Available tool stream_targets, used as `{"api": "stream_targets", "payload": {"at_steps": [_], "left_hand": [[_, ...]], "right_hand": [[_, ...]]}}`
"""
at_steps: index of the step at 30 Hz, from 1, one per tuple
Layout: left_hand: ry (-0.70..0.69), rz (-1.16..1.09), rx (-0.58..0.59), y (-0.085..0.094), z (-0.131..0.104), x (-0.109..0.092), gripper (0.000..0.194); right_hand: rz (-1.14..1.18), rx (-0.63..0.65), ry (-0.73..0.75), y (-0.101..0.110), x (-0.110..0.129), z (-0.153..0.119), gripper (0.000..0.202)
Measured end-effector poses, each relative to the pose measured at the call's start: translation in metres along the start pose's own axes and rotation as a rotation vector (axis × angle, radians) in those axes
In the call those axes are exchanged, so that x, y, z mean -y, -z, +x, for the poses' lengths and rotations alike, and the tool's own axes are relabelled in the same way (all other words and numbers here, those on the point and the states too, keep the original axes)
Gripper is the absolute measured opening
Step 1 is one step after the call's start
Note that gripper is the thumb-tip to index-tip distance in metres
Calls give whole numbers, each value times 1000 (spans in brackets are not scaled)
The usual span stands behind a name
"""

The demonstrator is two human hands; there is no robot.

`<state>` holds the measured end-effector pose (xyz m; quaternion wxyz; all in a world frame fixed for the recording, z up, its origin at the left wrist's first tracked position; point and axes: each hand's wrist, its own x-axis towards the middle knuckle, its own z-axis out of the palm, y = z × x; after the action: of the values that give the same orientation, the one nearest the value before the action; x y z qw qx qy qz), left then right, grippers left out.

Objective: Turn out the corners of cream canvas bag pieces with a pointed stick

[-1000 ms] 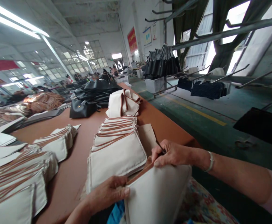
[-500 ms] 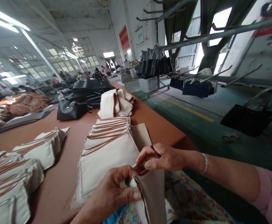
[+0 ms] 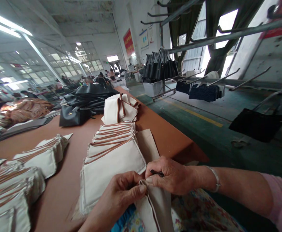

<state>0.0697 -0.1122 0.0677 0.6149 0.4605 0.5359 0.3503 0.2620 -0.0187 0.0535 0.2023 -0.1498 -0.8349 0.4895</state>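
Hands: close together at the lower middle of my head view, fingertips nearly meeting; I cannot tell whether they touch each other.
Left hand [image 3: 125,190]: pinching the upper edge of a cream piece [image 3: 160,202] between thumb and fingers.
Right hand [image 3: 171,175]: clamped on the same edge just beside, with a small dark object [image 3: 156,173] showing among the fingers; I can't make out what it is.
Where the piece is: held up over a floral cloth [image 3: 201,211] on the lap, its lower end running out of my picture; I see two layers with a dark line between.
Right arm [image 3: 242,187]: a pale bangle [image 3: 217,181] at the wrist, a pink sleeve [image 3: 280,198] farther back.
Near stack [image 3: 115,161]: cream panels with brown edging, overlapping on the brown table [image 3: 65,185]; a tan sheet [image 3: 147,143] lies next to them.
Beyond the stack: I see folded cream pieces [image 3: 113,109], then a heap of black bags [image 3: 96,91].
Table's left side: more edged panels [image 3: 15,191] in overlapping rows.
Across the aisle: a metal rack [image 3: 218,40] carrying dark handbags [image 3: 160,67], with a pale bin [image 3: 154,88] below.
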Motion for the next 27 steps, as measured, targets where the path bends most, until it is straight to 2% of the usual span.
{"api": "stream_targets", "payload": {"at_steps": [7, 10, 12, 13, 17, 18, 20, 23, 27], "left_hand": [[-5, -35, 1, -5, 1, -2, 31], [-22, -11, 7, -6, 0, -2, 30], [-13, 12, 19, -6, 0, -2, 32], [-5, 29, 25, -5, 0, -3, 33], [19, 89, 40, -3, 2, -2, 36], [22, 96, 38, -3, 3, -2, 36], [34, 103, 30, -3, 4, -1, 38], [12, 94, -8, -5, 4, 0, 37], [-62, 104, -77, -6, 4, -2, 36]], "right_hand": [[-360, -32, 228, -7, -9, -4, 20], [-346, -87, 250, -10, -8, -4, 20], [-223, -109, 196, -10, -7, -3, 15], [-117, -102, 124, -9, -7, -2, 14], [570, -29, -341, -13, -15, 3, 21], [737, -14, -412, -15, -19, 3, 23], [955, -2, -453, -20, -26, 4, 26], [1008, 2, -441, -24, -31, 3, 34], [827, -17, -372, -17, -27, 1, 47]]}}
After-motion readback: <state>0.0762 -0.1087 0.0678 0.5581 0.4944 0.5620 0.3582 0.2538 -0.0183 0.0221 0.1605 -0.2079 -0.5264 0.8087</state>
